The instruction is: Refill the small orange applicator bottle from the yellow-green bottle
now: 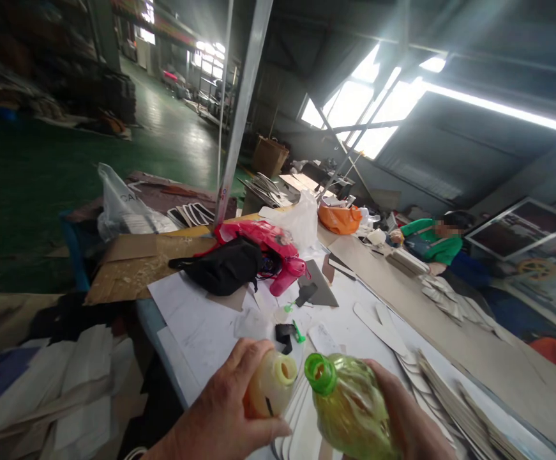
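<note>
My left hand (225, 399) is closed around a small cloudy, yellowish bottle (270, 386) whose uncapped mouth points to the right. In my right hand (409, 415) is a crumpled, see-through green plastic bottle (354, 409) with a bright green neck, also uncapped. The two mouths face up and lean toward each other, close together but apart. Just beyond them on the white table surface (186, 313) lie a black strip (285, 337) and a small green plastic piece (299, 332). What the bottles contain is hard to make out.
A black bag (225, 265) and a pink-red bag (258, 233) lie ahead, with an orange bag (339, 218) farther back. Stacks of pale cut pieces (431, 383) line the right. A co-worker in green (431, 239) sits across the table. A metal post (242, 108) rises at the far left edge.
</note>
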Tool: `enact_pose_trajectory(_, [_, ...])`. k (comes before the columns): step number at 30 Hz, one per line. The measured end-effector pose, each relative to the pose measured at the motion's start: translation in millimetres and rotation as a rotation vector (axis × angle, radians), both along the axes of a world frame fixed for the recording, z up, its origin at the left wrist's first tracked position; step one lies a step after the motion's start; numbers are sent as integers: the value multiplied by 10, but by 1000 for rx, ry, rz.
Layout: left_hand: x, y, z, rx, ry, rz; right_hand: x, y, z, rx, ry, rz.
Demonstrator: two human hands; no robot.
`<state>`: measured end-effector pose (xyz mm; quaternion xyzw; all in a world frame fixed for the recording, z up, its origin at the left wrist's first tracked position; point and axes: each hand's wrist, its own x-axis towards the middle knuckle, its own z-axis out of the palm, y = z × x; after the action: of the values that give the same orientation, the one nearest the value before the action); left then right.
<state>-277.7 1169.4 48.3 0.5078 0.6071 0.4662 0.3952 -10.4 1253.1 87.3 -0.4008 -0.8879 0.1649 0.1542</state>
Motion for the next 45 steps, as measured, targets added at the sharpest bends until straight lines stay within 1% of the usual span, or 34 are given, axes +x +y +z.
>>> enact_pose_trajectory(2, [4, 28, 29, -3, -3, -4, -20, 45, 92, 95, -60, 56])
enact_pose_trajectory(5, [-1, 64, 30, -14, -17, 16, -72, 86, 236, 233, -133, 81])
enact_pose_trajectory(9, [-16, 71, -7, -34, -38, 27, -147, 122, 403, 318, -215, 177])
enact_pose_trajectory(13, [-30, 72, -20, -23, -38, 25, -191, 154, 487, 385, -252, 187])
enact_pose_trajectory(16, [-43, 77, -14, 8, -37, 32, -203, 188, 501, 424, -281, 195])
enact_pose_trajectory(21, [-75, 55, 9, 13, -39, 21, -213, 253, 527, 482, -317, 221])
enact_pose_trajectory(26, [-111, 61, 94, -17, -5, -8, -210, 266, 617, 466, -341, 215])
enact_pose_trajectory(30, [-139, 88, 138, -39, 9, -24, -221, 299, 683, 498, -392, 208])
enact_pose_trajectory(36, [-159, 132, 115, -10, 6, -30, -255, 358, 778, 558, -463, 205])
enact_pose_trajectory(41, [-161, 173, 88, 53, 3, -22, -372, 345, 918, 627, -462, 236])
enact_pose_trajectory(45, [-183, 179, 101, 74, -6, -20, -475, 334, 1029, 683, -462, 245])
